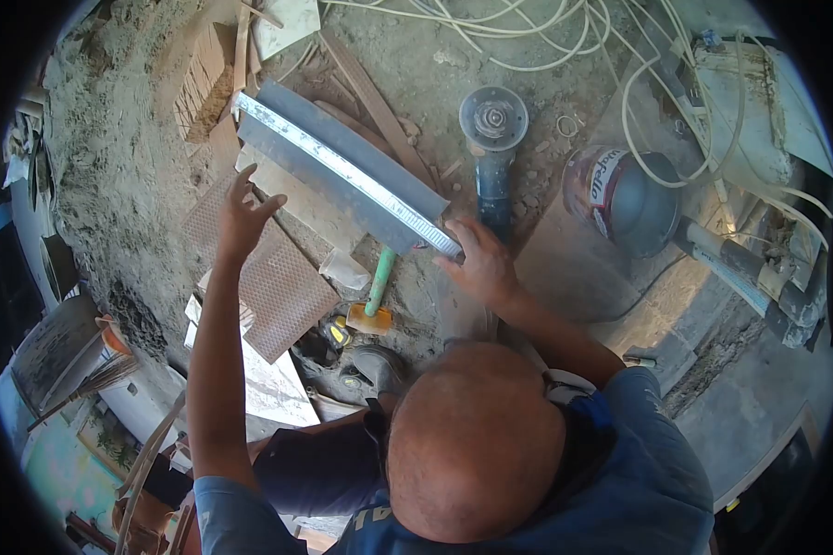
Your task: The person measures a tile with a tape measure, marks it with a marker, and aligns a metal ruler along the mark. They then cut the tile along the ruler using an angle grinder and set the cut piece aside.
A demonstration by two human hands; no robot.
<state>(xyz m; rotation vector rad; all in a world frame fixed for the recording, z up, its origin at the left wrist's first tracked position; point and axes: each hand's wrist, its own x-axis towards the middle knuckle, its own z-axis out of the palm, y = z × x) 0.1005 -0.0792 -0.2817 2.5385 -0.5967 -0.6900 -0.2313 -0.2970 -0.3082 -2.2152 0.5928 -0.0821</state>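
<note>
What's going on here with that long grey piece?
A person holds a long grey tile strip up at one end with the right hand. The left hand is open, fingers spread, beside the strip; contact is unclear. On the dusty ground below lie an angle grinder, a green-handled mallet and a bucket.

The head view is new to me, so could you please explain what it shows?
There is no machine here: a person works with two bare hands. The single wide-angle picture looks down over the person's blue shirt onto a dusty floor. The right hand grips one end of a long grey strip; the left hand is open near its other end. On the floor lie an angle grinder, a green-handled mallet, a bucket, a ribbed tile and white cables.
</note>
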